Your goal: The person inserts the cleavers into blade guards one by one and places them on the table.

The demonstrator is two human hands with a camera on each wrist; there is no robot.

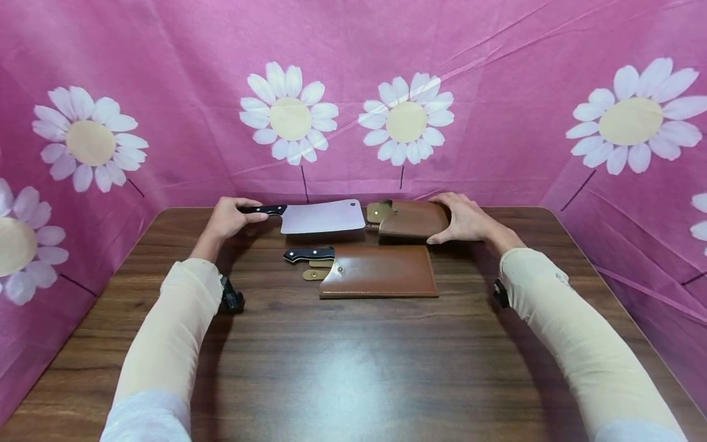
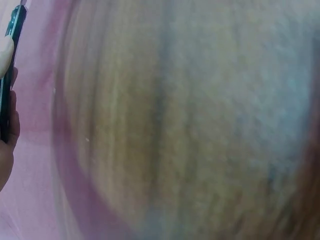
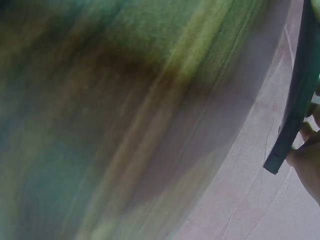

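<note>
The cleaver (image 1: 323,217) hangs over the surface's (image 1: 348,356) far part, its handle (image 1: 276,210) held in your left grip (image 1: 227,218), tip just beside the sheath (image 1: 414,218) your right grip (image 1: 466,220) holds. Nearer you, a second sheath (image 1: 386,274) lies flat, a black handle (image 1: 308,253) jutting from it.

Cream sleeves (image 1: 168,328), lightly wrinkled; pale lavender fabric (image 1: 148,418) higher up; black blocky devices (image 1: 233,300), one per sleeve.

Markings: none legible. Texts, labels, brands, numbers and signs: none readable in the head view or either wrist view.
</note>
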